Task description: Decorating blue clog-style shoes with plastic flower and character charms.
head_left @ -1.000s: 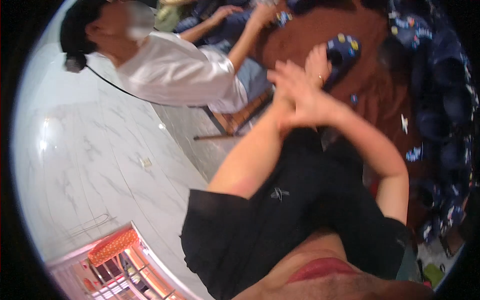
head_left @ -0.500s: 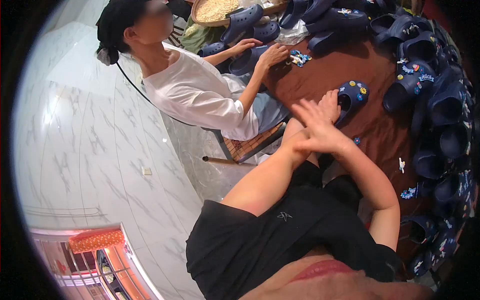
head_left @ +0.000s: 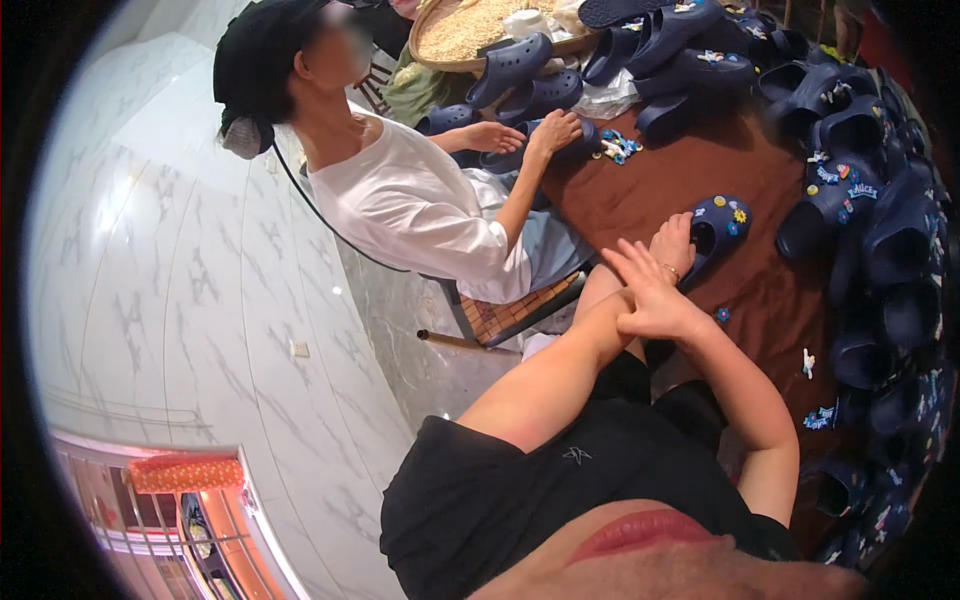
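My left hand (head_left: 672,240) is at the opening of a navy foam clog (head_left: 722,222), its fingers bent against the near rim. A bracelet circles that wrist. Yellow and blue charms dot the clog's toe. My right hand (head_left: 652,298) lies across my left forearm, with its fingers stretched out and apart and nothing in it. Its thumb touches the forearm. Close to my right wrist, a small blue flower charm (head_left: 722,314) lies on the brown cloth (head_left: 690,170). A white charm (head_left: 808,363) and a blue charm (head_left: 820,418) lie farther right.
At my left, a co-worker in white (head_left: 410,210) sits with both hands near a navy clog (head_left: 575,140). Loose charms (head_left: 620,147) lie beside it. Many navy clogs (head_left: 905,240) are heaped along the right and back. A round basket (head_left: 470,35) of pale pieces stands behind.
The whole view has shifted, so things sit lower and slightly right. My right fingers have come down nearer my left wrist. The co-worker's far hand has turned palm up.
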`<state>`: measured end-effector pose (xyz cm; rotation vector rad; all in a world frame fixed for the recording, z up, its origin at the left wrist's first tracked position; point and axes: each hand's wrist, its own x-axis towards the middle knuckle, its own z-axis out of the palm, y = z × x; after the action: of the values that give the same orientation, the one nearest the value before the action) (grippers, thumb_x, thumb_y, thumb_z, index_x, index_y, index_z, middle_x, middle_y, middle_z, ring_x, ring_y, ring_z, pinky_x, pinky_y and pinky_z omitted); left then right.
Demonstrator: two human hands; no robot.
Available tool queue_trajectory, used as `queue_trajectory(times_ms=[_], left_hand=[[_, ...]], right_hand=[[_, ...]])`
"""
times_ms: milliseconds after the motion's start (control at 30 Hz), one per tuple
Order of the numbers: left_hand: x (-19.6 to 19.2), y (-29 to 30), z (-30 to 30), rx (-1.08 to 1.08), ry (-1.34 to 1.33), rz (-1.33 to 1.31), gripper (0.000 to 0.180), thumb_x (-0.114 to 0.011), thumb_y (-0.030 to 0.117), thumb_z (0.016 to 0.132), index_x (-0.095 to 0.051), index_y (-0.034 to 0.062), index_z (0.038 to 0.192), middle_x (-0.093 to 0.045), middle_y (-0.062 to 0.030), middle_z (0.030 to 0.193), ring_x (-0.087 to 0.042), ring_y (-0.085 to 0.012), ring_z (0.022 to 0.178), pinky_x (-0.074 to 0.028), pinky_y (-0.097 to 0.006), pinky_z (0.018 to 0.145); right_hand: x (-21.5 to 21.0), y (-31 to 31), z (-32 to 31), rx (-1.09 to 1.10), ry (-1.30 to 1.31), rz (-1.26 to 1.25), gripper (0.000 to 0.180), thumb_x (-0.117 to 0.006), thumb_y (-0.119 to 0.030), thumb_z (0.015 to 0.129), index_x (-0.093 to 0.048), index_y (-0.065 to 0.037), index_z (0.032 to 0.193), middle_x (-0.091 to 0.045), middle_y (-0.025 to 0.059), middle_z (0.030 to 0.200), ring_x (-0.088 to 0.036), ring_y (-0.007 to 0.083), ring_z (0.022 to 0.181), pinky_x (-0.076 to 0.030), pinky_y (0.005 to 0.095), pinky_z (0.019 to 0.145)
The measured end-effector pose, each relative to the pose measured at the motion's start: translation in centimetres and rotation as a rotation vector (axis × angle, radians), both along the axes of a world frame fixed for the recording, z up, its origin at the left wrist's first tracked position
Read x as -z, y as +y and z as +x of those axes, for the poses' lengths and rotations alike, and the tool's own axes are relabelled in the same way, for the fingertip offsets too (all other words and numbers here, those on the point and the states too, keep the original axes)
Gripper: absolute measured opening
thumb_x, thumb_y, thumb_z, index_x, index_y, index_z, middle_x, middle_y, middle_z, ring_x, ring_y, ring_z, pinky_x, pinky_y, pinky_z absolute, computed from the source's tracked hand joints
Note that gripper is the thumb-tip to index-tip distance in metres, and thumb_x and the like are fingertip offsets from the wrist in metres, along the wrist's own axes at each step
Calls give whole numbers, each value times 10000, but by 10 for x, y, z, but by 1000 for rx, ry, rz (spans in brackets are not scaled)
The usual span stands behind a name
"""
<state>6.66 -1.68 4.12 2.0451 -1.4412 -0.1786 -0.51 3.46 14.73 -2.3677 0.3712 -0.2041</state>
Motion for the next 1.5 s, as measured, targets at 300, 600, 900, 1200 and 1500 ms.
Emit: queue_trajectory(times_ms=[300,600,900,1200,1500], left_hand=[[-3,-1,0,21,14,47,549,-625,104,670,-398,61,1169,-477,-132,1104,-485,-299,1015,-424,-387,845],[1,-5,11,-9,36,92,610,-596,82,657,-362,62,1220,-459,-151,1159,-450,-312,1067,-361,-425,908],[-111,32,-97,541,144,-417,663,-560,301,741,-310,43,1298,-226,-207,1368,-162,-384,1279,-122,-502,1022],[-157,116,-165,1420,89,-1075,679,-268,622,824,-510,87,1165,-394,-180,1286,-327,-378,1198,-113,-563,991],[-56,14,-57,669,-476,-477,719,-576,524,687,-404,142,1272,-271,-182,1352,-164,-366,1279,-98,-556,995]], right_hand=[[-24,37,9,-228,-154,-21,805,-564,-213,571,-285,-73,1313,-235,253,1342,-172,434,1259,-132,520,1021],[49,-100,-48,622,-460,-156,358,-474,-8,643,-547,-10,993,-561,148,952,-528,296,923,-419,333,823],[81,-229,-110,1051,-426,827,215,-497,-50,757,-583,-47,954,-576,46,743,-546,134,607,-434,260,522],[68,-206,-76,1225,-284,936,56,-543,-113,757,-563,-77,795,-553,12,668,-505,117,507,-397,280,458],[137,-222,-97,758,-93,642,163,-579,-111,714,-634,20,794,-609,89,696,-559,162,576,-453,314,510]])
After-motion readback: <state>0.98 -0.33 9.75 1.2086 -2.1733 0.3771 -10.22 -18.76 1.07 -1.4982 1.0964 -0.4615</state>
